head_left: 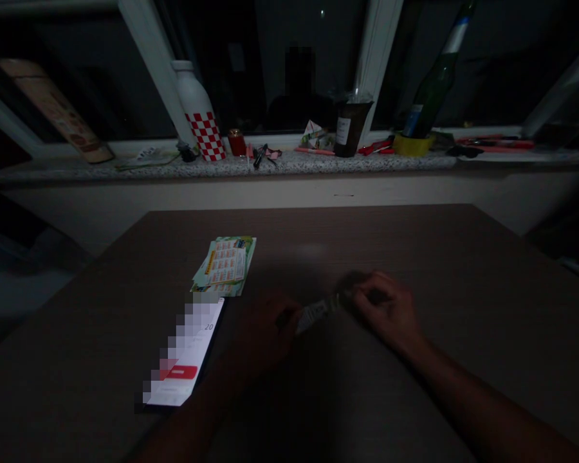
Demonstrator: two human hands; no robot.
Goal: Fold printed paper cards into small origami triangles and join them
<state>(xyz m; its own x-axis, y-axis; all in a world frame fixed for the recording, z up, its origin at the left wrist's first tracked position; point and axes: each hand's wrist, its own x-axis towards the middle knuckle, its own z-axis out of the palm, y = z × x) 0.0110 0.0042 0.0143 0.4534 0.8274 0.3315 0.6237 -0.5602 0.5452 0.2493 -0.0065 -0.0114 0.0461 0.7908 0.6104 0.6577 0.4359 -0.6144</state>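
Both your grips close on one small pale paper strip (316, 312). Your left hand (269, 326) pinches its left end and your right hand (385, 307) its right end, so the strip spans the gap between them, low over the dark counter (415, 238). Just left of your left grip lies a long white slip (188, 360), with a stack of colourful printed cards (226, 265) beyond it. Well beyond both grips, a red-checked bottle (200, 116), a dark cup (350, 125) and a green bottle (431, 87) stand on the windowsill (318, 164).

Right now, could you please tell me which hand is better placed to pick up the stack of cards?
Probably the left. The left hand lies nearer the stack of cards; the right hand is farther off, beyond the paper strip that both hands pinch.
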